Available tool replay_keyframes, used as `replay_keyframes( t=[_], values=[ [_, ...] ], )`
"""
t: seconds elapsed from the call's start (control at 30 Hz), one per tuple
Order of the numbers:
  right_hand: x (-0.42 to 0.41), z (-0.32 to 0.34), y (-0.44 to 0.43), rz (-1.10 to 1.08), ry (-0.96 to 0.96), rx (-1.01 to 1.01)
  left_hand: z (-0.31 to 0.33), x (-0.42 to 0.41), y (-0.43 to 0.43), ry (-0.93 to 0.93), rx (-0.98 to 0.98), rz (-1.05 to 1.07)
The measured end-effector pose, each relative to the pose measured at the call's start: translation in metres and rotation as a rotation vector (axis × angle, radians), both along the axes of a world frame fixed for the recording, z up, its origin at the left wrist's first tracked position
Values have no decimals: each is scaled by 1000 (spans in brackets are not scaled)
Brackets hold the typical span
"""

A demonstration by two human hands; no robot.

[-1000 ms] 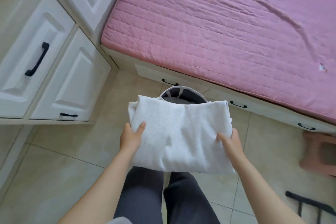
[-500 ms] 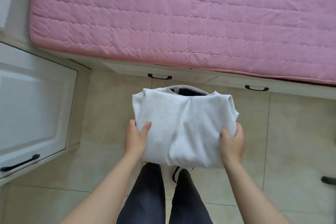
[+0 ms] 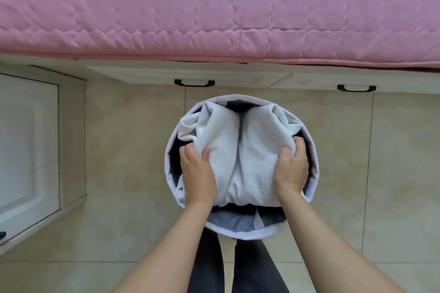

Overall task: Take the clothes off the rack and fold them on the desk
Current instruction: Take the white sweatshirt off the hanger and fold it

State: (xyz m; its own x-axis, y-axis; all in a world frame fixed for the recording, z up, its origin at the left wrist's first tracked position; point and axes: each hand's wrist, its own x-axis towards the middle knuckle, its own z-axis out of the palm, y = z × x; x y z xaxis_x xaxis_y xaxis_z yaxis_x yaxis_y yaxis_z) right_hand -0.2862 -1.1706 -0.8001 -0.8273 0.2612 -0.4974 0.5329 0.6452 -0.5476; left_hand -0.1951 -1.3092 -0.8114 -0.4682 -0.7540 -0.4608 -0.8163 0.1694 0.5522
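Now my left hand [image 3: 197,169] grips the left side of the folded white garment [image 3: 245,157] at centre frame and my right hand [image 3: 291,169] grips its right side. My fingers [image 3: 206,153] are curled tight into the cloth, squeezing it narrow, probably so it fits the round basket [image 3: 240,235] whose mouth it sits in.

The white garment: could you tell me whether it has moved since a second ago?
Yes, downward. The white garment now sits inside the rim of the basket, which it mostly covered before.
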Motion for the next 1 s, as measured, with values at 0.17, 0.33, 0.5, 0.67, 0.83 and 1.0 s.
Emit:
replay_keyframes(
  t=[0.17, 0.33, 0.5, 0.67, 0.83, 1.0],
  values=[
    [-7, -19, 13, 197, -82, 115, -27, -2, -14, -245, -76, 2],
    [22, -3, 12, 871, 332, 246, -2, 14, 5, 58, -458, -701],
    [-11, -36, 26, 1206, 29, 473, -30, -4, -38, -342, -317, -1157],
    [-23, -84, 27, 1160, -259, 519, -77, -17, -53, -712, -114, -1182],
    [-20, -143, 35, 1177, -264, 557, -133, -7, -54, -741, -175, -1155],
    [-21, -173, 37, 1171, -288, 564, -165, -13, -52, -820, -185, -1209]
  ],
)
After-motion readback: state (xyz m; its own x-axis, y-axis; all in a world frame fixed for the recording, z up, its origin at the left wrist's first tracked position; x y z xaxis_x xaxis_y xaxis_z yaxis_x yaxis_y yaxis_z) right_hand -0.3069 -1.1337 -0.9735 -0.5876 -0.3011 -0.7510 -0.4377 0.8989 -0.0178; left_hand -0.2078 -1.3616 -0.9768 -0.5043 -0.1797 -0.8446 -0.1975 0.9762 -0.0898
